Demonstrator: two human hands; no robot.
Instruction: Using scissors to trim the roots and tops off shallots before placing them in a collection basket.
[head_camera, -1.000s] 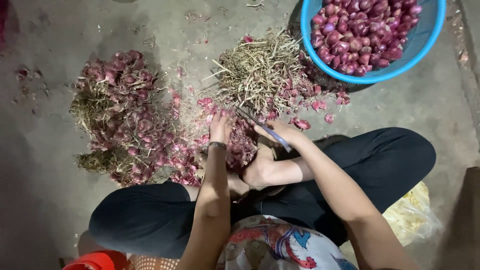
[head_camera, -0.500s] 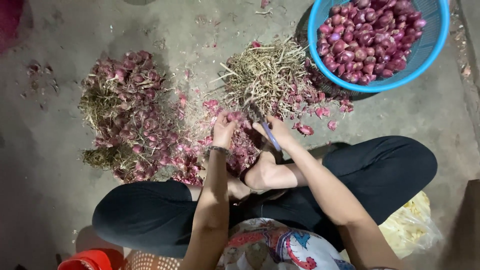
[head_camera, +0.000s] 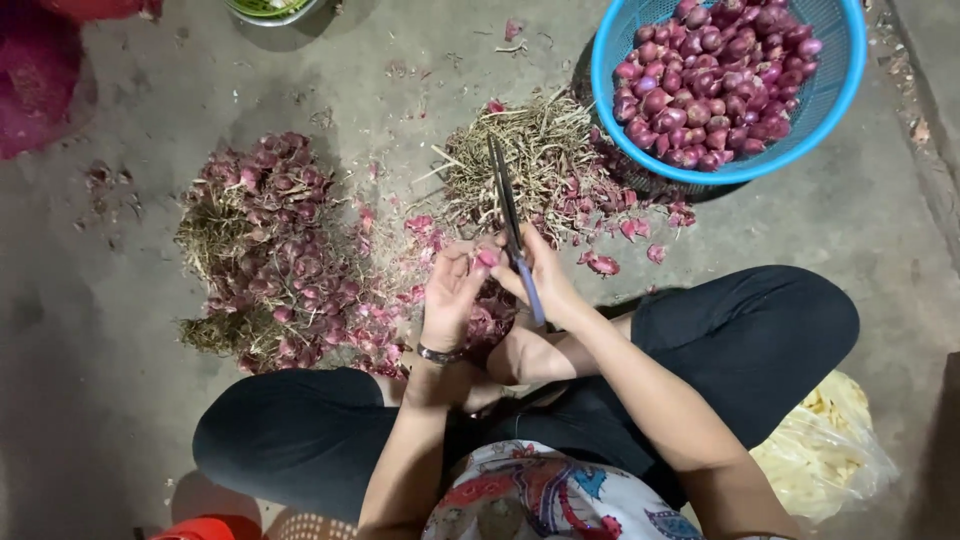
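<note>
Centrally, we pinched one shallot (head_camera: 487, 258) in our left hand (head_camera: 450, 295), presenting it for trimming; our right hand (head_camera: 545, 280) gripped scissors (head_camera: 507, 215), blades together. Basket (head_camera: 610, 60), upper right, collected trimmed bulbs.

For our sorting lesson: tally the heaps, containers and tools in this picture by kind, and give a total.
Heaps on the floor: 2, untrimmed purple shallots, dry cut stalks
Round blue plastic basket of peeled shallots: 1
Dark-bladed knife in right hand: 1
Total: 4
</note>
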